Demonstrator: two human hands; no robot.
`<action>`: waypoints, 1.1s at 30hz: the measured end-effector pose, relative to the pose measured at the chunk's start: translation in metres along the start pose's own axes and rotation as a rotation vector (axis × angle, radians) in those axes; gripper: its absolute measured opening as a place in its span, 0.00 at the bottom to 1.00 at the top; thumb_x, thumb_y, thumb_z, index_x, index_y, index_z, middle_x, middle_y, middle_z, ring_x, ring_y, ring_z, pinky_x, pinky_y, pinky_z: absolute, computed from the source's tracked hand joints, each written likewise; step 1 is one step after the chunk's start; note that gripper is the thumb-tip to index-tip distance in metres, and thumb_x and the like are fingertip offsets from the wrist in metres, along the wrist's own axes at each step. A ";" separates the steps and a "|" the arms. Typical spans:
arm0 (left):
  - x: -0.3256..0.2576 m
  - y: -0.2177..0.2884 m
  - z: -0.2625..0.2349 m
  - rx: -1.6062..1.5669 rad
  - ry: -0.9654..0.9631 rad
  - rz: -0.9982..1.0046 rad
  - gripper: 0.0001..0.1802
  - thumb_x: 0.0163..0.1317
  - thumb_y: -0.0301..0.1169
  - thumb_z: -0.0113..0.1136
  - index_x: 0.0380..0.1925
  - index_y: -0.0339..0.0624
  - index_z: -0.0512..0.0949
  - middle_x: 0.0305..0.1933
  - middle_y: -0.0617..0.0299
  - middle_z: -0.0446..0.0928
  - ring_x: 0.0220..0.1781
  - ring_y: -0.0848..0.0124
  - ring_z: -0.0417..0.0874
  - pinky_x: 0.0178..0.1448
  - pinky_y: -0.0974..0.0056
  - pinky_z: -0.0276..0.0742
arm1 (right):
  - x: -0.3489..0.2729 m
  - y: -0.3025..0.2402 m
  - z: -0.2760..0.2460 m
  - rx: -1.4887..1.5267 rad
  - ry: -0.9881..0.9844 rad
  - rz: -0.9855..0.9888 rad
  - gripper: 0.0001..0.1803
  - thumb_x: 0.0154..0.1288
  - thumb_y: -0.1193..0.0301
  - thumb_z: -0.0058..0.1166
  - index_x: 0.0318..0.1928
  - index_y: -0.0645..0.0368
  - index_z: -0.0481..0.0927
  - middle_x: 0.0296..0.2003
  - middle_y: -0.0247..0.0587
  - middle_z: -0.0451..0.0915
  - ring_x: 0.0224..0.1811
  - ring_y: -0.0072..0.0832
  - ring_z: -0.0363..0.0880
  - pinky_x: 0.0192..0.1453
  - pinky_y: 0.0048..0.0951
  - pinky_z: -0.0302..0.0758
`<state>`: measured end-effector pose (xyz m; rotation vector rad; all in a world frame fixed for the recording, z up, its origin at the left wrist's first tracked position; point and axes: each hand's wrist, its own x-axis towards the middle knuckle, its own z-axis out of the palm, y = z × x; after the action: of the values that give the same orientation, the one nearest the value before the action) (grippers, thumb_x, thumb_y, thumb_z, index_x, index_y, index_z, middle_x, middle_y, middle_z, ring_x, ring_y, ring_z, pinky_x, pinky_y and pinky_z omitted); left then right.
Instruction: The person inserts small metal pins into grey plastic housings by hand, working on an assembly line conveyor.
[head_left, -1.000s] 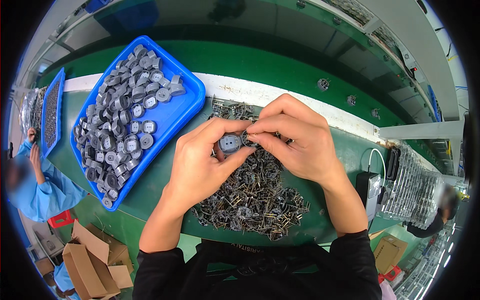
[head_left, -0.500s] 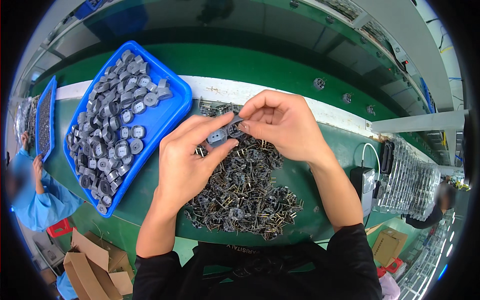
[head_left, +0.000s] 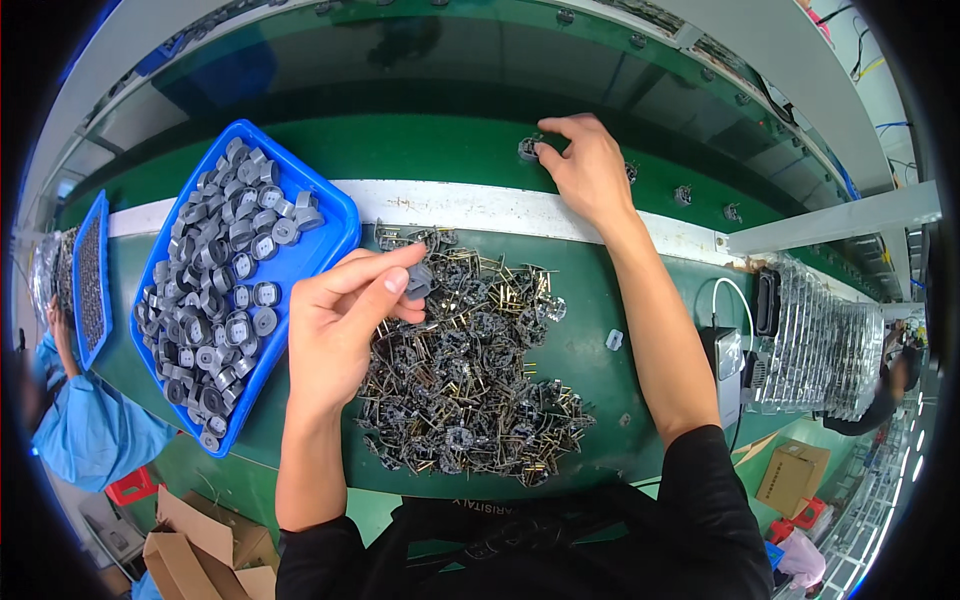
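Note:
My left hand is closed over the near-left side of the metal pile, pinching a small grey plastic housing between thumb and fingers. My right hand reaches out over the green conveyor belt, its thumb and index finger apart. Close at those fingertips, a small round grey part rests on the belt; the thumb is at its edge. Beneath and between my arms lies a heap of dark parts with brass-coloured pins on the green table.
A blue tray of grey round housings stands on the left, beside another blue tray. More parts ride the belt. Right are a white-cabled box and stacked clear plastic trays. A blue-sleeved person works at far left.
My hands have separated. The right hand has moved forward to the belt, where a part now rests at its fingertips. My left hand has drawn slightly back, holding a grey housing.

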<state>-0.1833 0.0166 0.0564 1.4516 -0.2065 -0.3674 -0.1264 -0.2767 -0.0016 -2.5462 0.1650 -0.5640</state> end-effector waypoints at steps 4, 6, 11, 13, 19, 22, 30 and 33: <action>-0.001 0.000 -0.011 -0.241 -0.033 -0.036 0.19 0.65 0.22 0.58 0.57 0.29 0.76 0.39 0.60 0.82 0.39 0.72 0.85 0.45 0.69 0.83 | -0.003 -0.021 -0.052 0.186 -0.550 -0.161 0.16 0.55 0.69 0.63 0.45 0.60 0.84 0.34 0.43 0.81 0.40 0.38 0.81 0.43 0.36 0.76; -0.001 0.001 -0.015 -0.357 -0.101 -0.042 0.19 0.66 0.24 0.57 0.55 0.27 0.76 0.41 0.58 0.82 0.41 0.72 0.84 0.49 0.68 0.82 | -0.009 -0.028 -0.069 0.218 -0.787 -0.135 0.16 0.52 0.70 0.64 0.43 0.61 0.83 0.32 0.41 0.81 0.36 0.35 0.80 0.39 0.35 0.75; 0.003 -0.003 -0.015 -0.414 -0.133 -0.016 0.19 0.67 0.26 0.57 0.56 0.27 0.75 0.46 0.56 0.81 0.45 0.71 0.83 0.52 0.66 0.81 | -0.020 -0.030 -0.068 0.270 -0.992 -0.094 0.15 0.49 0.75 0.67 0.40 0.61 0.82 0.26 0.35 0.80 0.28 0.25 0.77 0.35 0.29 0.74; 0.003 -0.004 -0.016 -0.485 -0.179 -0.037 0.20 0.67 0.26 0.58 0.56 0.29 0.74 0.47 0.55 0.80 0.46 0.70 0.83 0.53 0.66 0.80 | -0.019 -0.034 -0.070 0.292 -1.026 -0.077 0.15 0.50 0.76 0.67 0.41 0.61 0.82 0.26 0.34 0.80 0.28 0.26 0.78 0.35 0.30 0.74; 0.003 -0.006 -0.013 -0.444 -0.135 -0.012 0.24 0.61 0.20 0.63 0.58 0.30 0.73 0.49 0.54 0.80 0.48 0.69 0.83 0.55 0.65 0.79 | -0.023 -0.043 -0.074 0.124 -1.036 -0.120 0.15 0.51 0.80 0.57 0.42 0.61 0.82 0.27 0.36 0.80 0.28 0.29 0.78 0.35 0.33 0.74; 0.001 -0.006 -0.011 -0.446 -0.141 -0.039 0.25 0.59 0.18 0.64 0.58 0.30 0.73 0.49 0.54 0.80 0.49 0.68 0.83 0.56 0.65 0.79 | -0.022 -0.050 -0.091 0.151 -0.921 -0.308 0.15 0.50 0.80 0.55 0.41 0.61 0.83 0.28 0.38 0.78 0.26 0.31 0.76 0.34 0.32 0.73; -0.003 -0.006 0.005 -0.299 -0.133 -0.011 0.23 0.57 0.11 0.62 0.55 0.27 0.75 0.49 0.51 0.81 0.52 0.67 0.83 0.57 0.65 0.81 | -0.038 -0.091 -0.077 0.711 -0.730 -0.292 0.11 0.50 0.85 0.64 0.36 0.61 0.86 0.34 0.35 0.81 0.31 0.19 0.78 0.29 0.21 0.73; -0.004 -0.009 0.008 -0.288 -0.135 0.061 0.23 0.57 0.10 0.61 0.54 0.26 0.75 0.49 0.50 0.81 0.52 0.67 0.83 0.57 0.65 0.82 | -0.049 -0.104 -0.057 0.880 -0.408 -0.291 0.09 0.54 0.80 0.66 0.37 0.58 0.85 0.33 0.30 0.79 0.28 0.17 0.76 0.28 0.19 0.70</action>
<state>-0.1904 0.0101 0.0484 1.1359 -0.2940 -0.4276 -0.1942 -0.2038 0.0791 -1.7606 -0.5008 -0.1395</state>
